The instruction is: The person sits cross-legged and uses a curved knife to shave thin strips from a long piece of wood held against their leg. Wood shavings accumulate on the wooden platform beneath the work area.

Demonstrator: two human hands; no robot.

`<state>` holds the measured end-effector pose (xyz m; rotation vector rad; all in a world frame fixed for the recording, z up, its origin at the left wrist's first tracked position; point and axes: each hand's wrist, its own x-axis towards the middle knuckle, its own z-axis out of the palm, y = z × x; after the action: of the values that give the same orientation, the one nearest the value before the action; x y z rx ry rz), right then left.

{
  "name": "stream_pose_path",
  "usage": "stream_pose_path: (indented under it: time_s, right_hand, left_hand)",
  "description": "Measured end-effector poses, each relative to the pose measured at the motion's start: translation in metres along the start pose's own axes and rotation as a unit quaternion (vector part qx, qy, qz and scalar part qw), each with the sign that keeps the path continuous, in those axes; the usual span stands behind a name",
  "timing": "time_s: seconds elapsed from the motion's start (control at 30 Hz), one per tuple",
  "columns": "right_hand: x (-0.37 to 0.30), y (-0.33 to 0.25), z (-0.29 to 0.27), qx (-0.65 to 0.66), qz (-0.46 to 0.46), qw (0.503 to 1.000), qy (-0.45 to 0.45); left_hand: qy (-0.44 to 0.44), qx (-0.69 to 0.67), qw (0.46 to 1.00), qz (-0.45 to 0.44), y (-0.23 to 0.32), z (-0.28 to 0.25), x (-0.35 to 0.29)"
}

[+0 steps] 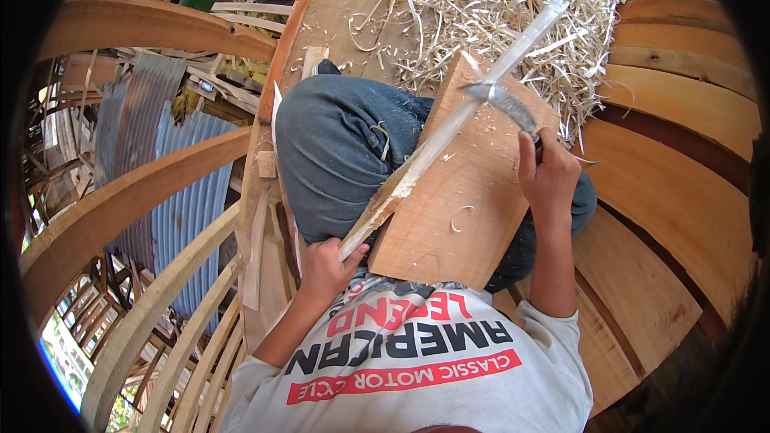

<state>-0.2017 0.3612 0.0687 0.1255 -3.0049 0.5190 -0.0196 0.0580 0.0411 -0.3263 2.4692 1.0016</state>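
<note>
On the lap, across the blue jeans [337,152], rests a flat wooden board [457,208], pale orange, smooth, with some curled chips on its face. Over this board lies a long thin strip [449,132], probably bamboo or split wood, whitish and fibrous, slanting from lower left up to the far right. Left hand [325,269] closed around the lower end of the strip, fingers wrapped tight on it. Right hand [548,176] closed on the dark handle of a knife [501,100], grey blade laid against the strip near the board's upper edge.

Looks light and springy, this strip, stiff along its length but easy to bend and to splinter; sharp edges likely. Best held near the thick lower end, with the board as support under the cut.

Beyond the knees, a big heap of pale curly shavings [481,8] on wide planks [682,104]. At left, curved wooden ribs [120,200] and grey corrugated sheets [188,208] below.
</note>
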Motion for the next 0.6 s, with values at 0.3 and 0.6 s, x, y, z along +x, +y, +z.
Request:
stream_pose_path:
  time_s: [0.3,0.6]
  right_hand:
    - [0.028,0.048,-0.020,0.105,0.132,0.984,0.049]
    - [-0.033,-0.023,-0.008,0.101,0.004,0.989,-0.105]
  left_hand:
    - [0.006,-0.010,0.999,0.030,-0.006,0.000,-0.002]
    - [-0.017,0.020,1.000,0.010,-0.010,0.000,-0.002]
